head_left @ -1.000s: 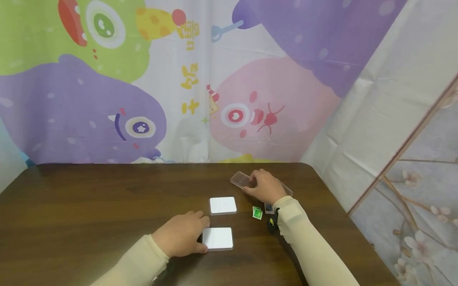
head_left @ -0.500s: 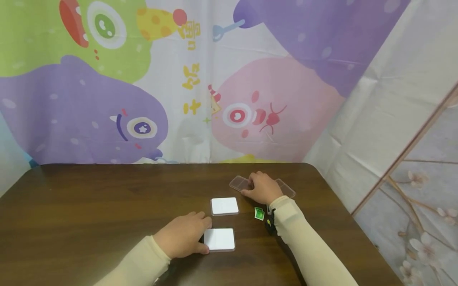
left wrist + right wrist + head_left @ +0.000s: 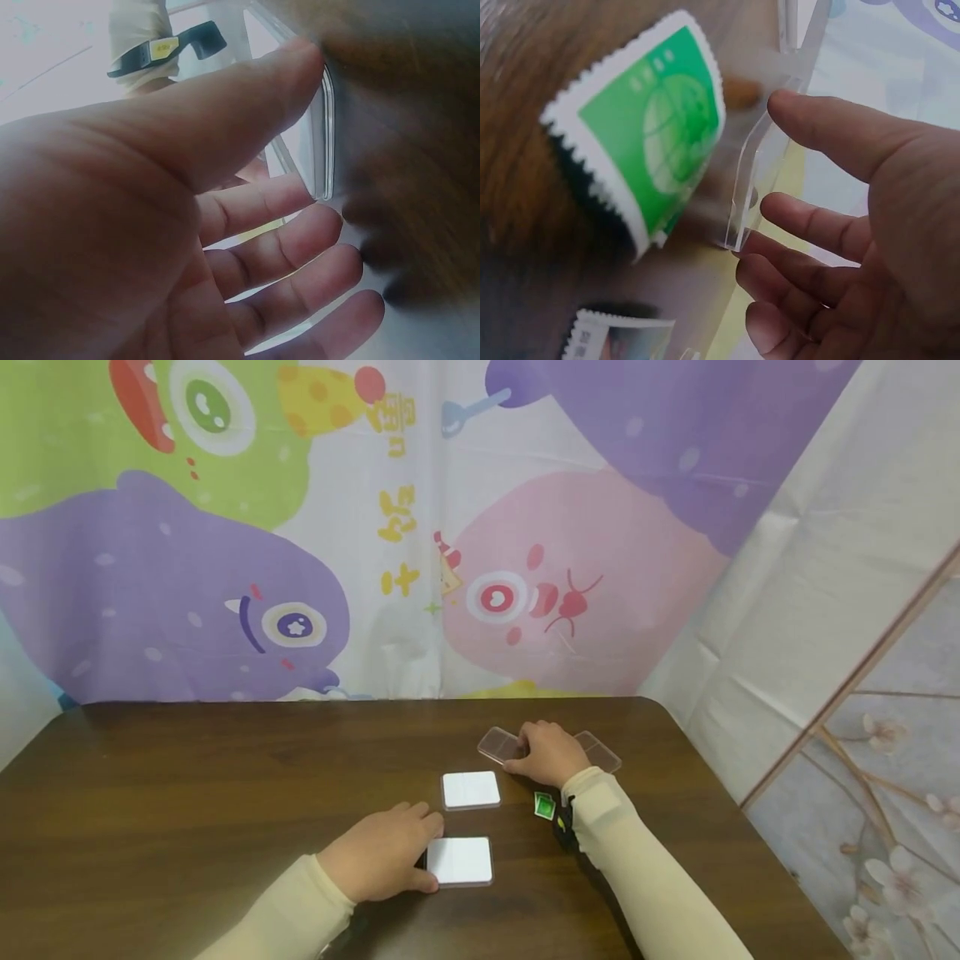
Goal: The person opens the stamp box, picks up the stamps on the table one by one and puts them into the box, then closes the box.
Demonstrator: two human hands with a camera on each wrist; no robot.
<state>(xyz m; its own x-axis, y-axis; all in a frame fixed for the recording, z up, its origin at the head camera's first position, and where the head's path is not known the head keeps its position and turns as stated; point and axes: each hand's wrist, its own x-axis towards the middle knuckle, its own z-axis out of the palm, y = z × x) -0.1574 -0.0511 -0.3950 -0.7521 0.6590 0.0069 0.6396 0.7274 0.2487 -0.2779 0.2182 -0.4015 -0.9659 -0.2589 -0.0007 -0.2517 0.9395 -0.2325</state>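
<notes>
My left hand [image 3: 382, 853] grips the left end of a clear plastic case [image 3: 460, 862] with a white face. In the left wrist view, thumb and forefinger lie at the edges of this case [image 3: 327, 135], the other fingers extended beside it. My right hand [image 3: 551, 753] pinches a thin clear plastic cover [image 3: 498, 744] lying farther back. The right wrist view has that cover [image 3: 744, 176] between the thumb and fingertips. Overlapping green stamps [image 3: 544, 806] lie just in front of the right hand; up close, the top stamp [image 3: 649, 124] has a perforated white border.
A second white-faced case [image 3: 471, 790] lies behind the gripped one. Another clear cover [image 3: 598, 752] is right of the right hand. Part of another stamp [image 3: 630, 339] shows low in the right wrist view. The brown table [image 3: 225, 777] ends at a cartoon curtain [image 3: 390, 643].
My right hand has shifted slightly left and the clear cover under it has moved slightly. The left hand keeps its grip on the case. The head view has shifted a little.
</notes>
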